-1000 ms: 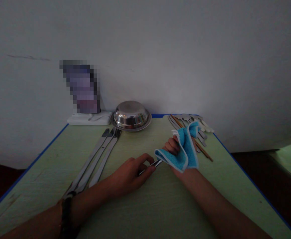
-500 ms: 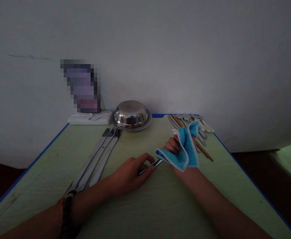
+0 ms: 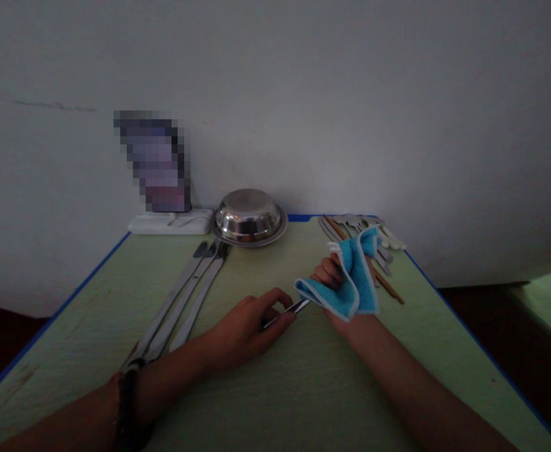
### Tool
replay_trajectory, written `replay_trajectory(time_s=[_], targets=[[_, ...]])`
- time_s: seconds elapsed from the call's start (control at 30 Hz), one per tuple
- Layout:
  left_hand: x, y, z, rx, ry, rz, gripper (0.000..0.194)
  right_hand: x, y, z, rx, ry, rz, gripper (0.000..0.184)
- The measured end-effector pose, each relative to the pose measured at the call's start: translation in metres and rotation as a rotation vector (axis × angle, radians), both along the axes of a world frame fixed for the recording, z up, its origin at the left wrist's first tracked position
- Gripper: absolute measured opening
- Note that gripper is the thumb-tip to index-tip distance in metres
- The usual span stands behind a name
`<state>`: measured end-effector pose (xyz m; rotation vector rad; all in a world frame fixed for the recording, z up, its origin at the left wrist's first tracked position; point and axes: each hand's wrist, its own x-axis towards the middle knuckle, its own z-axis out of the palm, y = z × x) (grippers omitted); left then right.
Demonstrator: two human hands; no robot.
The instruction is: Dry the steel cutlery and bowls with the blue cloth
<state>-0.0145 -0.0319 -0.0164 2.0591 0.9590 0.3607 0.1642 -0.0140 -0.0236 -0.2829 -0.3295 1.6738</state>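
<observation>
My left hand [image 3: 254, 326] pinches a thin, shiny metal utensil [image 3: 298, 306] between thumb and fingers, low over the table. The far end of the utensil runs under a light blue cloth [image 3: 345, 298] with pale edging, so its kind is hidden. My right hand [image 3: 328, 272] is closed on this cloth, fingers curled, with folds draping over the hand and wrist. Whether the right hand also grips the utensil through the cloth I cannot tell.
Long-handled metal utensils [image 3: 181, 295] lie left of my left hand. An upturned steel bowl [image 3: 248, 216] sits at the back. Chopsticks [image 3: 388, 287] and several spoons and forks [image 3: 350, 221] lie at the back right. A blurred screen [image 3: 157, 163] stands behind a white power strip [image 3: 171, 223].
</observation>
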Motion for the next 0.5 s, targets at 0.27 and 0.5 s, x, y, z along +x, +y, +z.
replay_trajectory(time_s=[0.27, 0.5], targets=[[-0.004, -0.001, -0.004, -0.007, -0.166, 0.075, 0.021, 0.019, 0.009, 0.003, 0.072, -0.02, -0.084, 0.045], [-0.012, -0.002, -0.004, 0.163, -0.321, 0.063, 0.014, 0.042, 0.011, 0.015, -0.018, -0.048, -0.223, 0.044]])
